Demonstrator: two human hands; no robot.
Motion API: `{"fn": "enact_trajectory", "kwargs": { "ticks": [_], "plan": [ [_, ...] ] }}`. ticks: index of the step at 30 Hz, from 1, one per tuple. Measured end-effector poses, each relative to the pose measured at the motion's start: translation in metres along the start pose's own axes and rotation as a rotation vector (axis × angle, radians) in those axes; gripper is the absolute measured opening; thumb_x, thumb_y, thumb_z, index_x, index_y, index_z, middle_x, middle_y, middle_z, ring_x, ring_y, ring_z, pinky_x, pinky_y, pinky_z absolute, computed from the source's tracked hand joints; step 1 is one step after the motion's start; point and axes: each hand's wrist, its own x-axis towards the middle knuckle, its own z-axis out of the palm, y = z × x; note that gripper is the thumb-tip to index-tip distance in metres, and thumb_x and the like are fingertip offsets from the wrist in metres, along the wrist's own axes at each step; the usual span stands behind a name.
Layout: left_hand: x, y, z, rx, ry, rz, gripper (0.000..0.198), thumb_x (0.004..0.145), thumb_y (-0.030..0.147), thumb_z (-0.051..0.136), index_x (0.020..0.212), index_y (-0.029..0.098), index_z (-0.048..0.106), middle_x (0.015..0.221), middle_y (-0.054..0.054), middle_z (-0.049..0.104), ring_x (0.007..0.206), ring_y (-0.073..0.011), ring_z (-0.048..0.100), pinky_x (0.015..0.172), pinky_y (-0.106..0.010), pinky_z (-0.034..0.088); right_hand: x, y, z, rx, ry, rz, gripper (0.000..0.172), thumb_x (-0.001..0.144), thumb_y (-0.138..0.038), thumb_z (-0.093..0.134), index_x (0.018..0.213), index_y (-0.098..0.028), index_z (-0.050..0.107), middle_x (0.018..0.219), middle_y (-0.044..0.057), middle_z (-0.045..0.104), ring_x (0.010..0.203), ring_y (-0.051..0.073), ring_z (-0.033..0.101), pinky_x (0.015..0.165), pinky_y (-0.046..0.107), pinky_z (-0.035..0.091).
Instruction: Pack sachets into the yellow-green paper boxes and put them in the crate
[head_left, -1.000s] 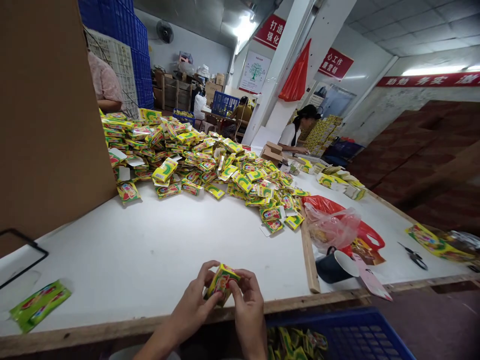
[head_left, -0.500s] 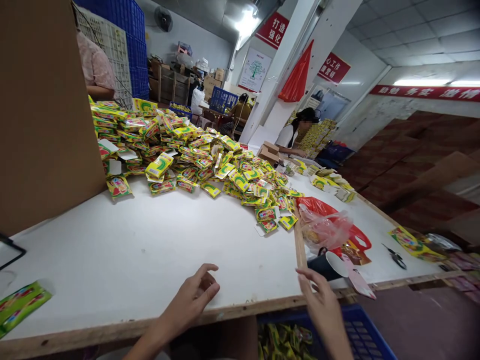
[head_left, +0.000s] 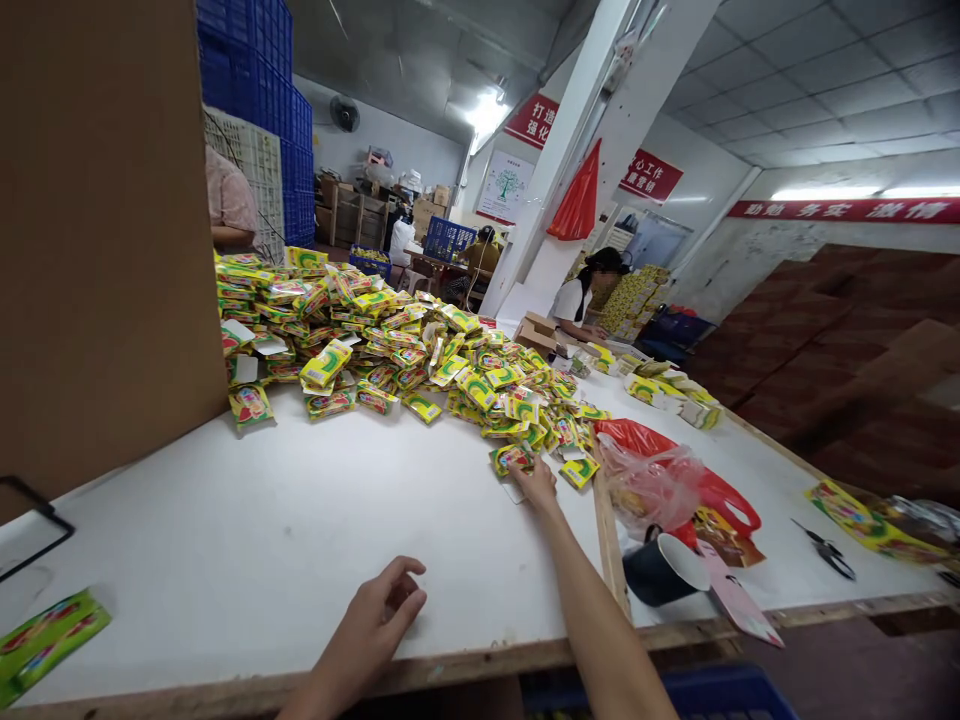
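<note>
A big heap of flat yellow-and-green cartons (head_left: pixel 390 340) covers the far part of the white table (head_left: pixel 300 520). My right hand (head_left: pixel 534 480) is stretched out to the heap's near edge, its fingers on a flat carton (head_left: pixel 512 459) lying there. My left hand (head_left: pixel 379 610) rests near the table's front edge with its fingers loosely curled and nothing in them.
A tall brown cardboard wall (head_left: pixel 97 230) stands at the left. A red plastic bag (head_left: pixel 660 470), a dark cup (head_left: pixel 664 570) and scissors (head_left: pixel 825 548) lie to the right of a wooden strip (head_left: pixel 609 540). A green packet (head_left: pixel 45 640) lies front left. People work at the far side.
One second ago both hands held a folded carton by the table's front edge. It is gone from my hands, and my right hand has since reached forward to the heap.
</note>
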Motion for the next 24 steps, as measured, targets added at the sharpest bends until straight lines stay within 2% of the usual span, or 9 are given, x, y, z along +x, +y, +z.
{"fn": "enact_trajectory", "kwargs": {
  "ticks": [4, 8, 9, 11, 13, 14, 16, 20, 24],
  "plan": [
    [0.001, 0.001, 0.001, 0.005, 0.018, 0.0, 0.038, 0.09, 0.05, 0.038, 0.109, 0.018, 0.045, 0.092, -0.005, 0.053, 0.083, -0.0138, 0.051, 0.072, -0.025, 0.04, -0.051, -0.038, 0.003, 0.038, -0.022, -0.165, 0.102, 0.066, -0.064, -0.06, 0.155, -0.054, -0.011, 0.151, -0.009, 0.007, 0.147, 0.0, -0.011, 0.154, 0.014, 0.032],
    [0.001, -0.008, 0.002, 0.069, 0.245, 0.0, 0.042, 0.09, 0.047, 0.04, 0.122, 0.021, 0.036, 0.123, -0.008, 0.041, 0.103, -0.0166, 0.048, 0.085, -0.03, 0.042, -0.111, -0.055, -0.003, 0.038, 0.034, -0.278, 0.08, 0.071, -0.06, -0.053, 0.124, -0.07, 0.005, 0.151, -0.01, -0.003, 0.151, 0.007, -0.013, 0.15, 0.031, 0.032],
    [0.001, -0.01, 0.002, 0.111, 0.337, 0.029, 0.043, 0.09, 0.045, 0.041, 0.126, 0.022, 0.033, 0.129, -0.008, 0.036, 0.11, -0.018, 0.044, 0.09, -0.033, 0.041, -0.124, -0.054, -0.005, 0.037, 0.072, -0.3, 0.081, 0.073, -0.058, -0.055, 0.121, -0.069, 0.009, 0.151, -0.011, -0.003, 0.151, 0.005, -0.016, 0.153, 0.031, 0.028],
    [0.0, -0.014, 0.002, 0.219, 0.494, 0.13, 0.045, 0.09, 0.039, 0.043, 0.131, 0.025, 0.028, 0.136, -0.006, 0.028, 0.124, -0.0197, 0.033, 0.101, -0.038, 0.033, -0.147, -0.048, -0.011, 0.025, 0.185, -0.366, 0.087, 0.077, -0.052, -0.059, 0.12, -0.066, 0.015, 0.149, -0.017, 0.002, 0.142, -0.009, -0.026, 0.164, -0.002, -0.004],
    [-0.001, -0.015, 0.003, 0.286, 0.554, 0.216, 0.048, 0.09, 0.034, 0.044, 0.133, 0.028, 0.024, 0.138, -0.005, 0.027, 0.129, -0.019, 0.026, 0.107, -0.04, 0.026, -0.167, -0.04, -0.016, -0.017, 0.294, -0.487, 0.091, 0.082, -0.044, -0.063, 0.121, -0.063, 0.017, 0.141, -0.031, 0.008, 0.118, -0.021, -0.033, 0.119, -0.027, -0.034],
    [-0.001, -0.014, 0.004, 0.286, 0.551, 0.227, 0.049, 0.09, 0.034, 0.045, 0.134, 0.029, 0.024, 0.138, -0.004, 0.027, 0.13, -0.0185, 0.025, 0.108, -0.04, 0.026, -0.177, -0.037, -0.019, -0.042, 0.336, -0.563, 0.091, 0.085, -0.039, -0.064, 0.122, -0.061, 0.017, 0.134, -0.038, 0.01, 0.107, -0.023, -0.034, 0.097, -0.024, -0.033],
    [-0.002, -0.013, 0.005, 0.197, 0.48, 0.199, 0.048, 0.09, 0.034, 0.045, 0.133, 0.029, 0.023, 0.136, -0.004, 0.032, 0.127, -0.017, 0.031, 0.107, -0.037, 0.028, -0.195, -0.034, -0.022, -0.06, 0.383, -0.688, 0.092, 0.088, -0.033, -0.064, 0.122, -0.059, 0.018, 0.119, -0.046, 0.013, 0.093, -0.023, -0.035, 0.08, -0.016, -0.026],
    [-0.006, -0.008, 0.006, -0.173, 0.225, 0.13, 0.046, 0.092, 0.037, 0.043, 0.131, 0.026, 0.02, 0.121, -0.008, 0.047, 0.109, -0.0164, 0.051, 0.086, -0.03, 0.047, -0.223, -0.045, -0.017, 0.041, 0.318, -0.659, 0.104, 0.086, -0.03, -0.072, 0.135, -0.049, 0.018, 0.118, -0.046, 0.014, 0.089, -0.034, -0.034, 0.082, -0.025, -0.023],
    [-0.006, -0.006, 0.001, -0.25, 0.084, 0.124, 0.044, 0.092, 0.035, 0.044, 0.131, 0.023, 0.027, 0.123, -0.009, 0.049, 0.1, -0.0161, 0.056, 0.082, -0.028, 0.048, -0.235, -0.062, -0.001, 0.199, 0.204, -0.52, 0.131, 0.075, -0.03, -0.092, 0.147, -0.036, 0.018, 0.126, -0.041, 0.017, 0.094, -0.041, -0.032, 0.088, -0.033, -0.021]
  ]
}}
